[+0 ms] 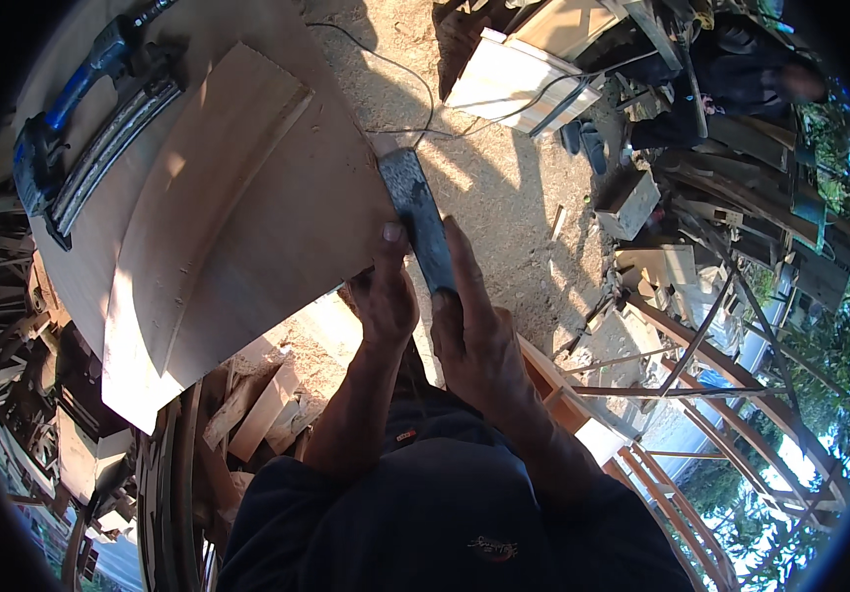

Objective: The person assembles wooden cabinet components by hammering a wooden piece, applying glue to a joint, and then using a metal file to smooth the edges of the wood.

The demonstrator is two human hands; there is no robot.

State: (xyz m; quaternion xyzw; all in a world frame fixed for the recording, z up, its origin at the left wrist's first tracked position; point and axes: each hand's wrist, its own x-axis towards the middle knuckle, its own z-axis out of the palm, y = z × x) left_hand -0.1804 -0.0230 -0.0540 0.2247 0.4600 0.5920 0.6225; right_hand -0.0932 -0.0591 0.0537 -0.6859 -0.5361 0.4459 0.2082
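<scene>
A flat grey rectangular slab (413, 202) with worn dark patches, possibly a sharpening stone, is held out in front of my body. My left hand (386, 301) grips its left side, the thumb lying against the edge. From the right, my right hand (474, 340) is closed round the near end, its index finger stretched along the slab's right edge. The slab's far end lies by the right edge of a large plywood sheet (316, 187). On that sheet, to the left, rests a curved wooden piece (208, 178). A blue and black nail gun (79, 94) lies beyond it.
Sawdust covers the ground (514, 207), with a dark cable (430, 94) across it. A pale wooden box (524, 84) and dark shoes (586, 143) are at the far right, near a person in dark clothes (741, 74). Wood offcuts (267, 409) pile up at near left.
</scene>
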